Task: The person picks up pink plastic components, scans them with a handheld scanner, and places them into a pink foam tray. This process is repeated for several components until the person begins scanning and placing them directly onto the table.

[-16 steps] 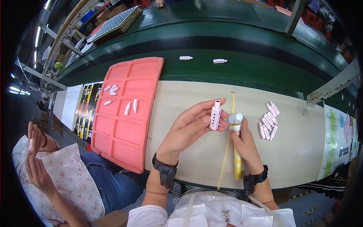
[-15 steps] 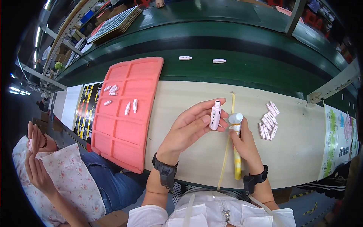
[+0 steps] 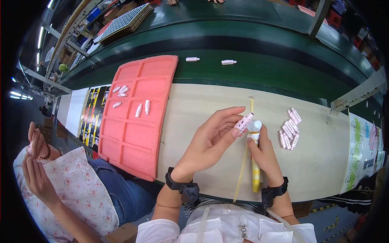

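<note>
My left hand (image 3: 212,139) is closed on a small pale-pink device (image 3: 244,124) with a row of dark marks and a narrow neck, pinched between thumb and fingers. The device leans, neck toward the upper right. My right hand (image 3: 265,154) grips a stick-shaped tool (image 3: 255,172) with a yellow-and-white handle and a white wrapped, rounded head. The device is right beside that head; whether they touch I cannot tell. A cluster of similar pink devices (image 3: 289,128) lies on the table to the right of my right hand.
At left, a pink foam tray (image 3: 133,139) holds several more devices. Two devices (image 3: 229,62) lie on the green conveyor belt (image 3: 267,73) beyond the table (image 3: 202,97). A yellow strip (image 3: 240,178) crosses the table. A co-worker's hands (image 3: 38,170) are at far left.
My left hand has tipped the device from upright to the right and brought it closer to the tool's head. The two devices on the belt have shifted slightly left.
</note>
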`<state>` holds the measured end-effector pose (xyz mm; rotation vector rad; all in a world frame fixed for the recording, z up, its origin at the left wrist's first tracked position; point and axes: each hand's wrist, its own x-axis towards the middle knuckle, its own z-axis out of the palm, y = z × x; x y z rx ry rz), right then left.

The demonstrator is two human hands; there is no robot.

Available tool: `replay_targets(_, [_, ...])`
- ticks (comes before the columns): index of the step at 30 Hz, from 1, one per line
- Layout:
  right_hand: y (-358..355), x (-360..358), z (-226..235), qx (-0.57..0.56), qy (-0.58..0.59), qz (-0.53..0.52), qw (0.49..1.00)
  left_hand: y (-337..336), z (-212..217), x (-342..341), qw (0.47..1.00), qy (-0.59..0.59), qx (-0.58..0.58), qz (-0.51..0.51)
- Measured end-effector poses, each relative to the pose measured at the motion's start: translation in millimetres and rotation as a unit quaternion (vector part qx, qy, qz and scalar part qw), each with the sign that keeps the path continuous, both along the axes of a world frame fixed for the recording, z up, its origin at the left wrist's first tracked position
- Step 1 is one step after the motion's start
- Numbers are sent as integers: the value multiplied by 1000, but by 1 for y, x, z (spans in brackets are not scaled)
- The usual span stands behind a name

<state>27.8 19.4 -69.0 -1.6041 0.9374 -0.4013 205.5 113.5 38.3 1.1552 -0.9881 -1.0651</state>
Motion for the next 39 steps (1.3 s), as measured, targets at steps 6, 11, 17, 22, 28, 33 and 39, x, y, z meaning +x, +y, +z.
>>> replay_targets(6, [1, -1, -1, 1, -12, -1, 1000, 1, -1, -5, 999, -35, 1, 9])
replay_targets(11, [1, -2, 0, -10, -5, -3, 1000, 2, -2, -7, 997, -77, 3, 8])
replay_targets(17, [0, -3, -1, -1, -6, -2, 1000, 2, -2, -8, 995, -94, 0, 12])
replay_targets(22, [1, -3, 2, -7, -6, -2, 1000, 0, -5, -7, 995, -99, 0, 17])
replay_targets(28, [0, -2, 1, -13, -10, 1, 1000, -7, -17, -1, 997, -77, 25, 20])
replay_targets(33, [1, -6, -4, -58, -18, -9, 998, -15, -20, 3, 996, -73, 37, 27])
replay_targets(39, [-1, -11, 1, -51, -11, 2, 999, -34, -17, 14, 988, -143, 62, 13])
